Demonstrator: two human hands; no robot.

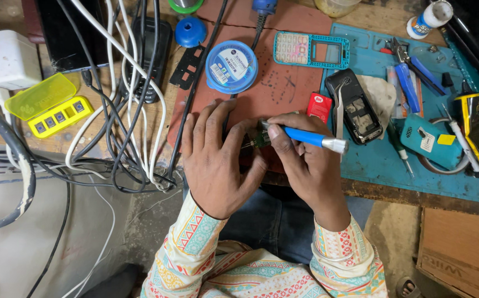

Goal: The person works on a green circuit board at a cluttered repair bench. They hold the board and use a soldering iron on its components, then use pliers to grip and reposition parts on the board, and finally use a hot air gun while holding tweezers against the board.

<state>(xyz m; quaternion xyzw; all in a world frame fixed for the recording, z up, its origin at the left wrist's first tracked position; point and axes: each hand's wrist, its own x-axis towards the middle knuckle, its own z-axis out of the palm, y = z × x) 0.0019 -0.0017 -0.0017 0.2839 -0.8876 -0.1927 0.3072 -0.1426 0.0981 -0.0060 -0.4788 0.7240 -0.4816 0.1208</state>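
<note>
Blue-handled screwdriver is pinched in the closed right hand, tip on a small green circuit board that the left hand clamps at the near edge of the bench. Doing this well probably means keeping the board braced and pressure light. Its long axis runs left-right, metal cap toward the opened phone, tip pointing left.

Glossy blue plastic screwdriver with a shiny metal collar; matt rubbery red mat; rough, worn wooden table; translucent yellow plastic case.
</note>
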